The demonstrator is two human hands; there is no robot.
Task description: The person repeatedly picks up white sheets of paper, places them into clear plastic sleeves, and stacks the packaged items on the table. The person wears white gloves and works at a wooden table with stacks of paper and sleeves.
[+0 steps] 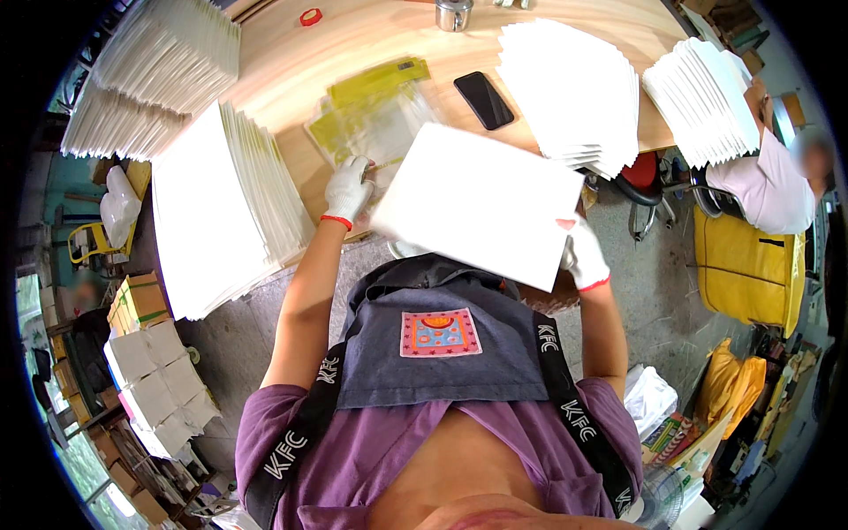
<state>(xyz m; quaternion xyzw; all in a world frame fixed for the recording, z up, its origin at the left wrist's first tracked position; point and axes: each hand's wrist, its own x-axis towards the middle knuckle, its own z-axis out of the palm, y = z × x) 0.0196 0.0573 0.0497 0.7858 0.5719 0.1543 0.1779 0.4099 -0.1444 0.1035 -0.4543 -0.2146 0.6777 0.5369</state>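
My right hand (585,256), in a white glove with a red cuff, grips the right edge of a flat white board (481,201). The board is held tilted in front of my apron, over the near edge of the table. My left hand (348,189), gloved the same way, has its fingers closed at the near edge of a clear plastic bag (382,146). That bag lies among overlapping bags with a yellow-green print (353,88), slightly blurred. The board's left corner is close to my left hand.
Tall stacks of white boards (212,208) stand at the left; another fanned stack (574,93) lies at the right. Nearby are a black phone (483,100), a metal cup (453,13) and a red tape roll (310,17). A person (768,181) sits at far right.
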